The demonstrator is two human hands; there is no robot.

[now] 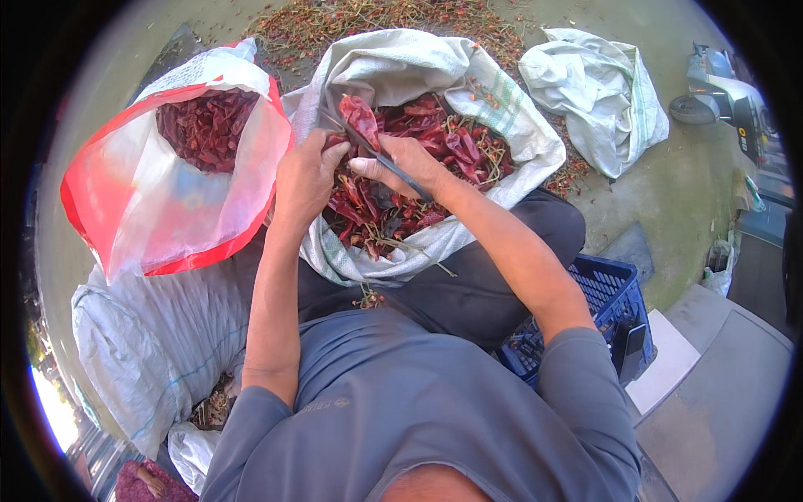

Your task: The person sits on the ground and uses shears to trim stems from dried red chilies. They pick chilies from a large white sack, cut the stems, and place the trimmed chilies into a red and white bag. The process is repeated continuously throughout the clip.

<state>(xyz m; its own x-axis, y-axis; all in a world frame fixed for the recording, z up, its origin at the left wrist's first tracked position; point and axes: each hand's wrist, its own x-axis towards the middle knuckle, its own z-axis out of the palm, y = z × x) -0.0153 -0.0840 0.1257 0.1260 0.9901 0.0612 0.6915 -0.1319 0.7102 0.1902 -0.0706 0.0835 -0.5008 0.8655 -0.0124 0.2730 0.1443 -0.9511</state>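
A white woven sack (pixel 533 144) with its rim rolled down lies open before me, full of dried red chili peppers (pixel 464 147) and stems. Above it, my right hand (pixel 401 166) is closed around dark-handled scissors (pixel 401 172), whose blades point up and left. A dried red chili (pixel 359 119) rests at the blades. My left hand (pixel 312 172) pinches another dried chili, partly hidden by the fingers, close to the blade tips. Left of the hands stands an open red and white bag (pixel 182 216) with dark red dried chilies (pixel 210 128) inside.
Cut stems (pixel 389 22) cover the ground beyond the sack. A crumpled white sack (pixel 590 94) lies at upper right, a scooter (pixel 728 100) beyond it. A blue plastic crate (pixel 611 282) stands by my right elbow, a full woven sack (pixel 138 351) at lower left. Another person's hand (pixel 150 482) shows at bottom left.
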